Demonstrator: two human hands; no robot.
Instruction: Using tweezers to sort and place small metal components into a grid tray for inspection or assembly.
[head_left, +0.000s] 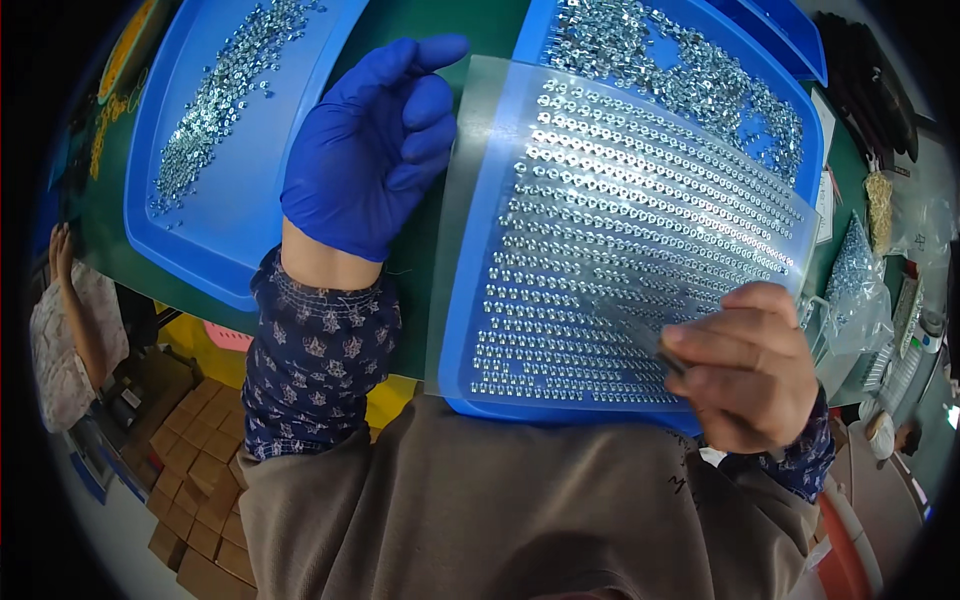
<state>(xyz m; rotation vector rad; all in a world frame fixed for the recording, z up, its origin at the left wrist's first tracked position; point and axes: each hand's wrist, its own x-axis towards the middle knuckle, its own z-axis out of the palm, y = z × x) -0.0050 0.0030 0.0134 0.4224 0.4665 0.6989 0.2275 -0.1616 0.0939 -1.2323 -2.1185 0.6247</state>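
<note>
My left hand (370, 150), in a blue glove, hovers palm up between two blue trays. Its fingers curl loosely with the uppermost one stretched out, and nothing shows in them. My bare right hand (750, 370) is closed on a small, dark-ended tool (672, 360). A blurred, see-through streak runs from the tool over the sheet, so its kind is unclear. Under that hand lies a clear plastic sheet (462, 230), carrying many rows of small shiny metal pieces (620, 200). The sheet rests on the right blue tray (530, 25), whose far part holds a heap of similar loose pieces (680, 60).
At the left, another blue tray (270, 150) holds a long pile of small metal pieces (215, 110). A clear bag of metal pieces (855, 275) sits at the right. Cardboard boxes (205, 470) stand below the green table (420, 30). Another person's arm (75, 300) shows at far left.
</note>
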